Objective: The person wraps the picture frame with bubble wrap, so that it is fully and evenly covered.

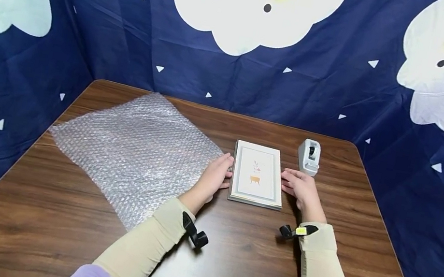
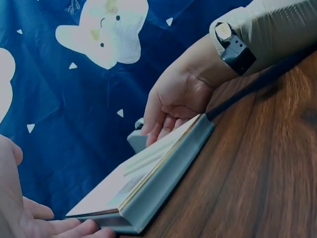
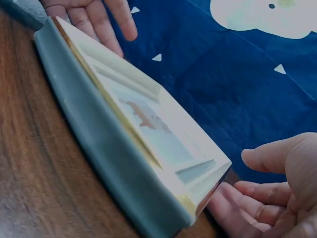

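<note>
A picture frame (image 1: 259,174) with a pale border and a small plant drawing lies face up on the table. Its thick grey-green side (image 3: 94,134) shows in the right wrist view. My left hand (image 1: 213,176) is at the frame's left edge, its fingertips against or very close to the side. On the opposite edge is my right hand (image 1: 300,190), fingers extended toward the frame and thumb apart in the right wrist view. Neither hand curls round the frame. A sheet of bubble wrap (image 1: 135,153) lies flat left of the frame, partly under my left forearm.
A white tape dispenser (image 1: 309,157) stands just beyond my right hand. The brown wooden table (image 1: 228,257) ends at a dark blue cloth backdrop (image 1: 231,81) with white clouds, behind and at both sides.
</note>
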Tool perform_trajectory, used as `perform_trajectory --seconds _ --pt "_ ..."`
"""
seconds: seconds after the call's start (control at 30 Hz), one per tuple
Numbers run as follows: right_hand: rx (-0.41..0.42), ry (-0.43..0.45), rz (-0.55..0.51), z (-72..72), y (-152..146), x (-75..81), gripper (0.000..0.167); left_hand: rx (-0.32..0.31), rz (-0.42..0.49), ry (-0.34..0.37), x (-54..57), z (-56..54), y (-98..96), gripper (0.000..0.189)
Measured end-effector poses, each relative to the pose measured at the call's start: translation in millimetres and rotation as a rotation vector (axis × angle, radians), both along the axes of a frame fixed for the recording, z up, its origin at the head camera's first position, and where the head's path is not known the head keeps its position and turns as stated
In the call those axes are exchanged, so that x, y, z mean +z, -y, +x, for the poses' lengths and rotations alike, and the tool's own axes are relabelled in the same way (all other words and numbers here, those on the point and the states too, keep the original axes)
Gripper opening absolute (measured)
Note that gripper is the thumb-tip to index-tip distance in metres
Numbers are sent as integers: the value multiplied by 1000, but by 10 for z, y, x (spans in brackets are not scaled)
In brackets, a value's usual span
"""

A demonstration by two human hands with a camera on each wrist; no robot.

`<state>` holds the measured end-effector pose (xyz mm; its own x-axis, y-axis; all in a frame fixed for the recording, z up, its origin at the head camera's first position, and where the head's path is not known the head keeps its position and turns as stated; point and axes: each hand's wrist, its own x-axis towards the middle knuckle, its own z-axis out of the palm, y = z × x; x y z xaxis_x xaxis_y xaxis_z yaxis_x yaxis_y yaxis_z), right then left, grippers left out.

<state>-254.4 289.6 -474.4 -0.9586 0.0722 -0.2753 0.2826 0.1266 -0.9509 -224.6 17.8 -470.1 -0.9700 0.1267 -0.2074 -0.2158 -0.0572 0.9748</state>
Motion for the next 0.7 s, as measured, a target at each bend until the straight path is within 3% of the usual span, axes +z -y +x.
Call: perform_trajectory --seconds 0.17,0.37,0.53,0.7 --pt "-18 25 12 16 -28 63 48 2 18 34 26 -34 -46 65" --pt "-15 113 28 7 -77 113 65 -24 34 112 68 -100 -76 64" --pt "73 194 74 32 -120 180 84 -63 48 173 125 -132 -73 67" --pt "157 246 106 52 -119 237 101 -77 47 180 144 -140 -66 68"
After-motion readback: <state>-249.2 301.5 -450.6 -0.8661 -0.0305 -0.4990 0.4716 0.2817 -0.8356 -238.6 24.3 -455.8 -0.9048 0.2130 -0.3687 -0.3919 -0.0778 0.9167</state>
